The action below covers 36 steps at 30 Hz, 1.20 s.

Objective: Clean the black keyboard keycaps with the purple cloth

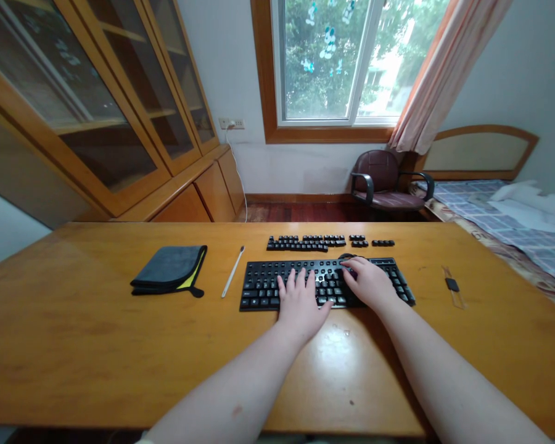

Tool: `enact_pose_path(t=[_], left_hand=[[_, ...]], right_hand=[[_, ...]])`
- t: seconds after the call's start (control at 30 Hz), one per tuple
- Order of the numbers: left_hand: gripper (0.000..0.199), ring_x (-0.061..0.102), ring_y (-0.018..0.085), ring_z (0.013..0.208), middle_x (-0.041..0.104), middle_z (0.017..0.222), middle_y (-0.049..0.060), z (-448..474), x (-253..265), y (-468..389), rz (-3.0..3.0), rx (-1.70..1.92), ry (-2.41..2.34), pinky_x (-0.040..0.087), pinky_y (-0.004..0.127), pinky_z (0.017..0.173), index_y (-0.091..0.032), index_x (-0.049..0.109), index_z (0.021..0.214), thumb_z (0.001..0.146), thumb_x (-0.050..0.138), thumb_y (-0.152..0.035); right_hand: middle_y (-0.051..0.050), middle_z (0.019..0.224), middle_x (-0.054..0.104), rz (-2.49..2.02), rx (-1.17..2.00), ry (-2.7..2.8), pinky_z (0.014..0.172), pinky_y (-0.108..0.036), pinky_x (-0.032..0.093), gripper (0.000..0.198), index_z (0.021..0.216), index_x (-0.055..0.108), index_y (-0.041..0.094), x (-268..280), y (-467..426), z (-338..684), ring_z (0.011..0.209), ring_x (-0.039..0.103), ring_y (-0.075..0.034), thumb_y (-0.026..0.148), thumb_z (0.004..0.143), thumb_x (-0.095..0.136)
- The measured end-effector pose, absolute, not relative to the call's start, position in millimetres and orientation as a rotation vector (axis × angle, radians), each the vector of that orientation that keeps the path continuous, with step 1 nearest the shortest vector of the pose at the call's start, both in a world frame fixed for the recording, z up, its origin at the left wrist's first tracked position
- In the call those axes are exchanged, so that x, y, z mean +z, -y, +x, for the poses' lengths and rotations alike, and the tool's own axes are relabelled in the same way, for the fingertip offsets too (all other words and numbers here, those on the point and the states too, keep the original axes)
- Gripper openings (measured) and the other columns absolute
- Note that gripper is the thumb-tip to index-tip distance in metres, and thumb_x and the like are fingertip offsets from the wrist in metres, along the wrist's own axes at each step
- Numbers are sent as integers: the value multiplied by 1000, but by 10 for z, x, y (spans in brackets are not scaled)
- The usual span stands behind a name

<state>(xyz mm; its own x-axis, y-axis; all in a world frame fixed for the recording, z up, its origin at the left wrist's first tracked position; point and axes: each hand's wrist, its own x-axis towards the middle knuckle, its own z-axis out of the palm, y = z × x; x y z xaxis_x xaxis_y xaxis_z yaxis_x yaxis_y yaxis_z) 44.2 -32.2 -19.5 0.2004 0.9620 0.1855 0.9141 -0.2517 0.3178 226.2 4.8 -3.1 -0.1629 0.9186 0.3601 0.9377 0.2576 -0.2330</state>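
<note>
A black keyboard (263,285) lies on the wooden desk. Its upper rows show bare key stems, while the lower rows and number pad carry keycaps. My left hand (300,302) rests spread on the lower middle keys, its thumb near the front edge. At the keyboard's upper right, my right hand (372,283) has thumb and fingers drawn together close to the key rows; whatever is between the fingertips is hidden. Behind the keyboard, loose black keycaps (298,245) stand in rows, with a smaller group of keycaps (383,243) to their right.
Left of the keyboard lie a white brush (232,272) and a folded grey cloth (169,268) with a yellow inside. A wire keycap puller (452,285) lies at the right. Beyond the desk (97,345) are a chair (382,179), a bed and a glass cabinet.
</note>
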Motion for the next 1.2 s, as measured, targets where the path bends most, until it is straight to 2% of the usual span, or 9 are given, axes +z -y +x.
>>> enact_pose_path(t=[0.2,0.3,0.37,0.5,0.63,0.97,1.1,1.2], left_hand=[[69,28,34,130,40,139,13,408,-194,289,2318,511,-1778,20,51,106,-20,42,130,73,54,-56],[64,29,31,130,40,139,11,398,-167,275,2348,517,-1681,24,48,105,-21,41,131,76,53,-51],[61,29,29,131,40,139,9,402,-160,264,2372,505,-1613,25,46,105,-21,41,131,77,53,-47],[58,29,29,131,42,139,8,420,-180,245,2378,482,-1574,26,46,105,-21,43,129,77,54,-46],[56,31,29,130,44,137,7,425,-202,245,2373,527,-1572,26,45,105,-22,45,128,77,55,-45],[55,32,29,129,47,133,7,425,-225,264,2338,612,-1552,28,46,105,-22,47,125,76,58,-43],[55,33,29,129,48,133,7,425,-233,271,2309,670,-1531,26,47,107,-22,48,124,74,61,-40],[52,36,27,127,50,130,8,419,-241,254,2218,847,-1472,26,46,108,-21,48,123,75,61,-35]], right_hand=[[-4,97,67,-1604,-14,2262,73,-24,47,29,93,68,23,-42,-4,2154,83,63,-16,35,88,41],[-4,90,67,-1686,-50,2220,69,-25,46,32,82,69,22,-43,-13,2167,78,63,-16,34,89,40],[-4,90,67,-1747,-104,2141,69,-25,46,31,82,68,22,-30,-56,2192,77,63,-16,35,88,41],[-5,97,66,-1848,-154,2059,70,-27,46,27,93,66,22,40,-291,2183,80,63,-18,35,87,43],[-8,103,66,-1964,-41,2207,77,-27,44,26,99,66,22,94,-675,2078,92,61,-20,30,84,47],[-9,92,70,-2011,55,2275,73,-29,46,20,89,69,20,-40,-1032,1929,87,63,-22,27,75,57],[-10,90,70,-2017,46,2249,72,-29,46,19,87,70,19,13,-1009,1935,85,64,-22,24,76,56],[-12,89,70,-2015,2,2200,72,-30,47,21,87,70,17,108,-856,1938,83,64,-22,23,80,51]])
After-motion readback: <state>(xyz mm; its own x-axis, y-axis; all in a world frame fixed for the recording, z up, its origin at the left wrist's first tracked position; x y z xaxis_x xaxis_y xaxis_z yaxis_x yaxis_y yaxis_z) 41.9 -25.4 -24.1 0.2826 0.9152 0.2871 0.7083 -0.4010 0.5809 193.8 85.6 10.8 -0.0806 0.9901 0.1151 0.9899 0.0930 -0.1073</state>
